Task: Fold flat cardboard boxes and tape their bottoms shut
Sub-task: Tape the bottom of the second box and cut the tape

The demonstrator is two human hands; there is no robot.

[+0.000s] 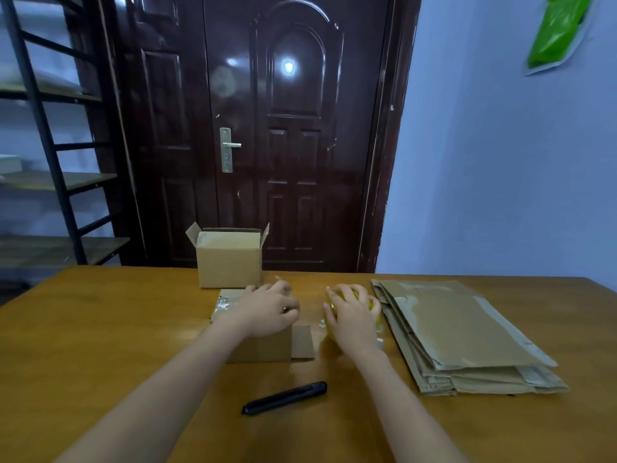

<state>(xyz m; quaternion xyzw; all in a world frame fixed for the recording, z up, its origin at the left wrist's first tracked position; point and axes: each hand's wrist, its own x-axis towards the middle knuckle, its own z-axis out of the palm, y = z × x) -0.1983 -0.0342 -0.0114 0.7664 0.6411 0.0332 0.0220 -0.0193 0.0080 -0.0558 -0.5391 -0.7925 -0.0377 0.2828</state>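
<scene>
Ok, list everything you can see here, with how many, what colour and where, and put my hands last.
Table: one, orange-brown wood, across the foreground.
Open box: one, brown cardboard, upright at the table's far edge.
Box being taped: one, brown, centre, under the left hand.
Flat boxes: one stack, brown, on the right.
Tape roll: one, yellow, beside the stack.
Utility knife: one, black, near the front.
Door: one, dark brown, behind.
Shelving: one, black frame, left.
Green bag: one, on the wall.
Left hand: rests on the centre box.
Right hand: grips the tape roll.
</scene>
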